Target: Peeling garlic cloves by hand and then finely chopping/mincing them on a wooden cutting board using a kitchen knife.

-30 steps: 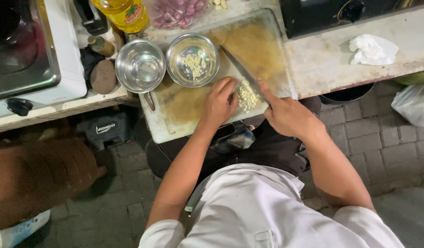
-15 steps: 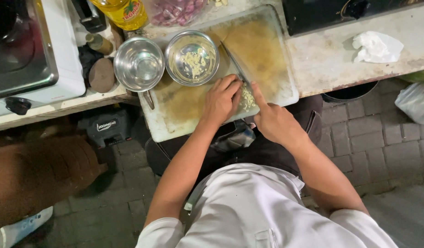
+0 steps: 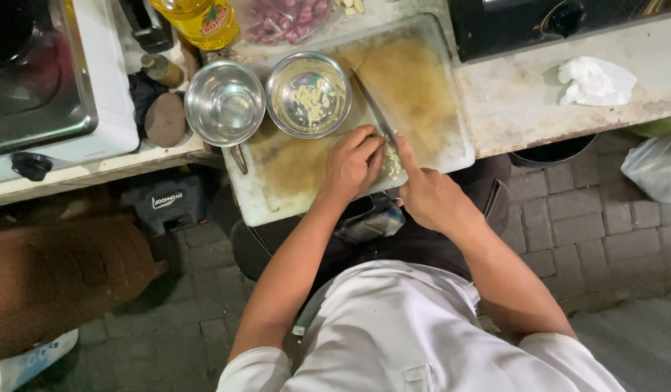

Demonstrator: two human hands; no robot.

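Note:
A worn white cutting board (image 3: pixel 423 94) lies on the counter's near edge. My right hand (image 3: pixel 426 192) grips a knife (image 3: pixel 372 105) whose blade points away over the board. My left hand (image 3: pixel 350 163) rests curled on the board beside the blade, fingers touching a small pile of pale chopped garlic (image 3: pixel 391 162). Just beyond the hands, a steel bowl (image 3: pixel 308 94) holds more chopped pieces. A second steel bowl (image 3: pixel 224 102) to its left holds clear liquid.
A white stove (image 3: pixel 52 87) stands at the left, with a yellow oil bottle (image 3: pixel 201 20) and a bag of reddish shallots (image 3: pixel 285 18) behind the bowls. A crumpled white tissue (image 3: pixel 593 81) lies on the counter at right. Grey paving bricks (image 3: pixel 590 225) cover the ground below.
The knife and my right hand have shifted left, closer to my left hand. The garlic pile now lies squeezed between the two hands.

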